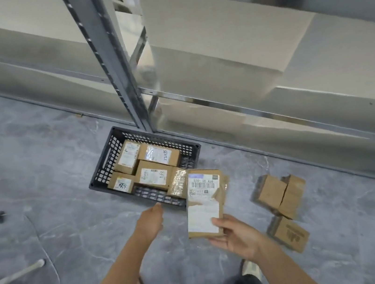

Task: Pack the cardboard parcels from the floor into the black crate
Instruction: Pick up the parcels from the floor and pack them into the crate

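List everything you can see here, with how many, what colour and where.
crate: one, black, on the floor at the foot of the rack
parcels in crate: five, brown with white labels, packed inside
flat parcel: one, brown with white labels, held at the crate's near right corner
loose parcels: three, brown, on the floor right of the crate
shelving rack: one, grey metal, behind the crate
cable: one, white, on the floor at left
floor: grey, mottled
left hand: by the crate's near rim
right hand: grips the flat parcel's near end
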